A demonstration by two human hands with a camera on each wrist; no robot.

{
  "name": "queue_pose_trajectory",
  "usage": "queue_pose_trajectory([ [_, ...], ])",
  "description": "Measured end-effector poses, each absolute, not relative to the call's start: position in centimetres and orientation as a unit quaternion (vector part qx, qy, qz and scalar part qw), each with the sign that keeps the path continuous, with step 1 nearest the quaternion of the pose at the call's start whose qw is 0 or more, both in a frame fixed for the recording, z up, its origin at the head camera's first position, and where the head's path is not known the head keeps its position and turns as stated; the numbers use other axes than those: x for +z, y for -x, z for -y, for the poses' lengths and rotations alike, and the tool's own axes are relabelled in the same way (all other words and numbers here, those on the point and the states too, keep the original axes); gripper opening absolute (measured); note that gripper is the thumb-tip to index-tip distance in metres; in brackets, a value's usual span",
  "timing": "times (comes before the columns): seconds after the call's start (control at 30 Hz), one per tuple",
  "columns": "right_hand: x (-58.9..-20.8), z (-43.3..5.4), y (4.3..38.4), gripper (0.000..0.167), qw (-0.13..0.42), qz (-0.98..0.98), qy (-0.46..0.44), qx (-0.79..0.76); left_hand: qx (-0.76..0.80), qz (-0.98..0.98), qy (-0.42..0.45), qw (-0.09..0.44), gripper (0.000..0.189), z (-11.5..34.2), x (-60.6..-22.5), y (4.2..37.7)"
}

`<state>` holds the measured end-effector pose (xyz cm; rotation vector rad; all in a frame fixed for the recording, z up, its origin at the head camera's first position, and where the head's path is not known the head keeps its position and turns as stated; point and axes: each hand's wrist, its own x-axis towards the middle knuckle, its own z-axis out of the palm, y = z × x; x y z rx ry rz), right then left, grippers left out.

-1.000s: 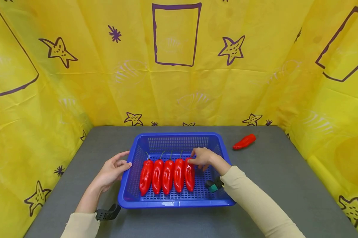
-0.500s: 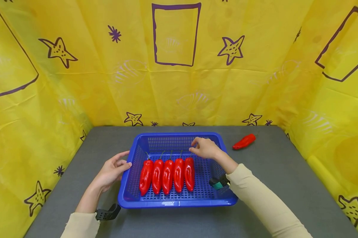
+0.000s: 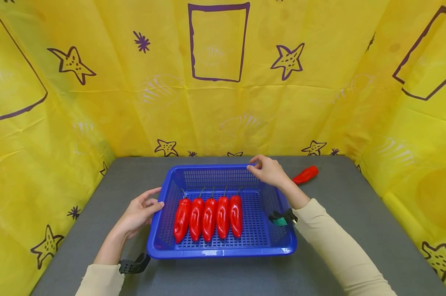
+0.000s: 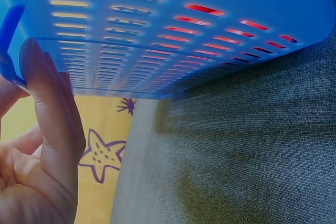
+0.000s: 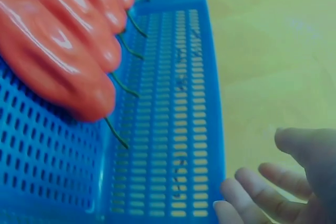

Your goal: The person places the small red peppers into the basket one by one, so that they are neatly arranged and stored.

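Observation:
In the head view a blue plastic basket [image 3: 223, 253] with slotted walls holds several red peppers [image 3: 209, 220], side by side with their green stems toward the back. My left hand [image 3: 138, 213] grips its left rim, thumb over the top; the left wrist view shows those fingers [image 4: 50, 98] against the outer wall. Above the basket's back right corner is my right hand [image 3: 269, 170], holding nothing, its fingers loosely bent. From the right wrist, the hand [image 5: 278, 182] appears beside the rim. One more red pepper [image 3: 307, 174] lies on the table behind the right hand, its tip partly hidden.
A grey cloth-covered table [image 3: 341, 213] lies under everything. Yellow curtains [image 3: 223, 107] with purple starfish and frame drawings enclose the back and both sides. Dark straps sit on both wrists.
My right hand has let go of the rightmost pepper in the basket and moved up and right, over the back right corner. The left hand and basket have stayed put.

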<state>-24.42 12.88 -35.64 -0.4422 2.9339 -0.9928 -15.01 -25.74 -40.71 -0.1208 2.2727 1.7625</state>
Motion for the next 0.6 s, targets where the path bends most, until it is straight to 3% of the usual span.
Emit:
queue_pose_trajectory([
  [0.6, -36.0, -19.7, 26.0, 0.053, 0.010, -0.912, 0.033, -0.408, 0.606, -0.784, 0.038, 0.129, 0.067, 25.7, -40.7, 14.9],
])
